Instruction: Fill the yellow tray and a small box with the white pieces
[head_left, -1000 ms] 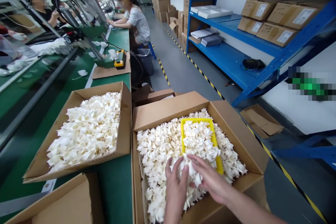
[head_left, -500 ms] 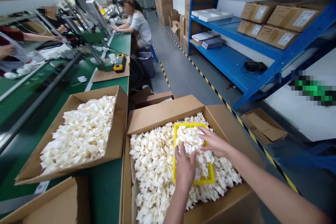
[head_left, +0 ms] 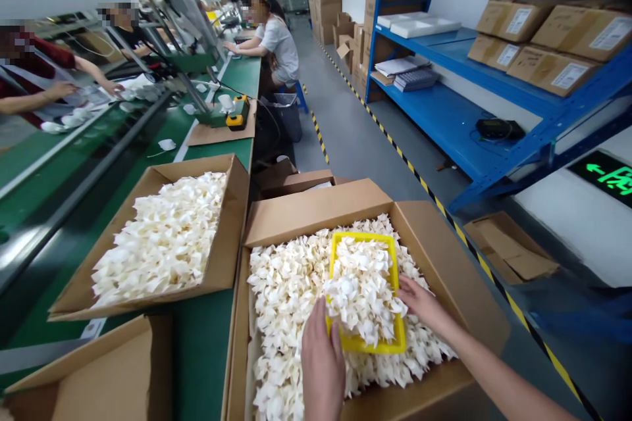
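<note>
A yellow plastic basket (head_left: 401, 341) rests on the mass of white, pointed, petal-like pieces (head_left: 286, 316) that fills a large cardboard box (head_left: 316, 210). More of these pieces, heaped loosely, lie in the basket (head_left: 360, 299). My left hand (head_left: 323, 358) is at the basket's near left side, fingers stretched out and held upward beside the heap. On the opposite side my right hand (head_left: 422, 302) is at the right rim, its fingers extended toward the heap. Both hands look open; the right fingertips are partly hidden by the pieces.
Left, on the green workbench (head_left: 202, 335), stands a cardboard tray (head_left: 237, 197) of similar pieces, with another cardboard box (head_left: 113, 368) nearer. Co-workers sit along the bench. A blue shelf (head_left: 434, 125) with cartons stands right, past a striped floor line (head_left: 424, 184).
Both hands have moved apart and lower, from over the basket to its two sides. The pieces heaped at its front stand higher. The view has shifted slightly.
</note>
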